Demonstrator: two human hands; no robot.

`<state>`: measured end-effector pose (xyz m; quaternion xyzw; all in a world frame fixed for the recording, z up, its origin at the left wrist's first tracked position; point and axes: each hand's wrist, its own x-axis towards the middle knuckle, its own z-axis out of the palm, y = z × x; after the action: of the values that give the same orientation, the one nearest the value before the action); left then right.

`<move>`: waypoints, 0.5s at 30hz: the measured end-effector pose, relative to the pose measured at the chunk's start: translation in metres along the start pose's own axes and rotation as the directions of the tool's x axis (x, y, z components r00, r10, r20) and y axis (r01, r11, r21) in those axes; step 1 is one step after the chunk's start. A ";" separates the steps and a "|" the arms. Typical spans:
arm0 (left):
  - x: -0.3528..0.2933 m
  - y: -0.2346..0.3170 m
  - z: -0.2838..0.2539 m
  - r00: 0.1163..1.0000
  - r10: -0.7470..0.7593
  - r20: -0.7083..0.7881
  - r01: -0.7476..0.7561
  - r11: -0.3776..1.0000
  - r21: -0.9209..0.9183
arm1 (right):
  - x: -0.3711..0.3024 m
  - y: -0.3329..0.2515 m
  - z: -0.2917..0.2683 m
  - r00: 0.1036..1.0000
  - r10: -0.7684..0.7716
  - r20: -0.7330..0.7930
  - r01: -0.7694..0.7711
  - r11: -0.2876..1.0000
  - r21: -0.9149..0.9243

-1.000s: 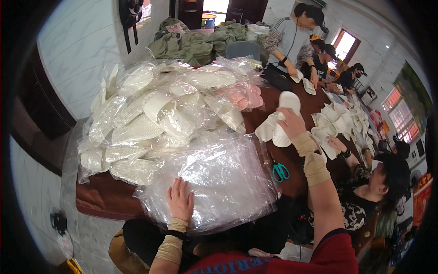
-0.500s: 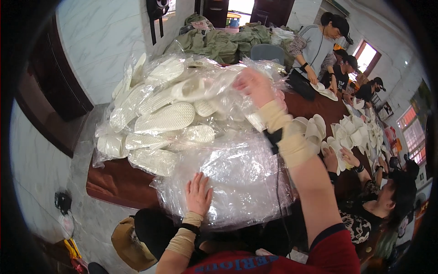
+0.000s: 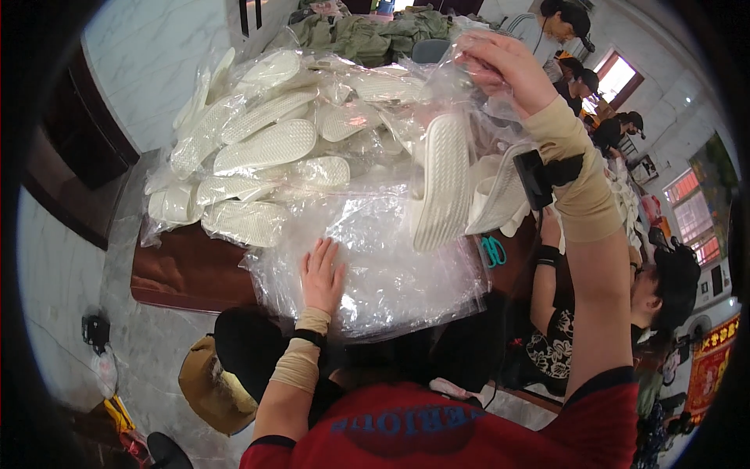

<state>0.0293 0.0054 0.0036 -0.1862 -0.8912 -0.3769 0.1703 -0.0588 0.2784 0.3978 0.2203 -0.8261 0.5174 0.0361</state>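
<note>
My right hand (image 3: 506,70) is raised at the upper right, its fingers closed on the top of a clear plastic bag. Inside that bag hang white slippers (image 3: 442,184), with two textured soles facing me. Fingers spread, my left hand (image 3: 321,275) lies flat on a stack of clear plastic bags (image 3: 375,270) near the table's front edge. Beyond the stack, a heap of bagged white slippers (image 3: 266,148) covers the left and far part of the table. The hanging bag overlaps the right side of both stack and heap.
The table has a brown cover (image 3: 191,270). Green sacks (image 3: 375,37) and a grey chair back (image 3: 430,51) stand behind it. A teal looped item (image 3: 494,251) lies right of the stack. Several co-workers line the right side. An open cardboard box (image 3: 209,391) sits on the floor.
My right hand has moved right, from over the heap, and now lifts a bag of slippers clear of it. My left hand stays on the bag stack. The view has shifted slightly.
</note>
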 end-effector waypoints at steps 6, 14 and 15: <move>-0.020 -0.054 0.018 0.847 -0.469 0.250 0.424 0.314 -0.849 | -0.034 -0.039 0.013 0.987 -0.158 0.027 0.153 0.981 0.123; 0.001 -0.054 -0.025 0.911 -0.248 0.329 0.240 -0.332 -0.912 | -0.155 0.129 -0.002 0.788 0.193 0.585 0.023 0.940 -0.341; 0.000 -0.064 -0.026 0.928 -0.239 0.287 0.219 -0.274 -0.936 | -0.170 0.150 0.004 0.755 0.291 0.588 0.007 0.893 -0.451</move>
<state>0.0039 -0.0549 -0.0179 -0.0725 -0.2790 -0.9515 -0.1077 0.0352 0.3856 0.2215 0.3049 -0.8949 0.2187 -0.2413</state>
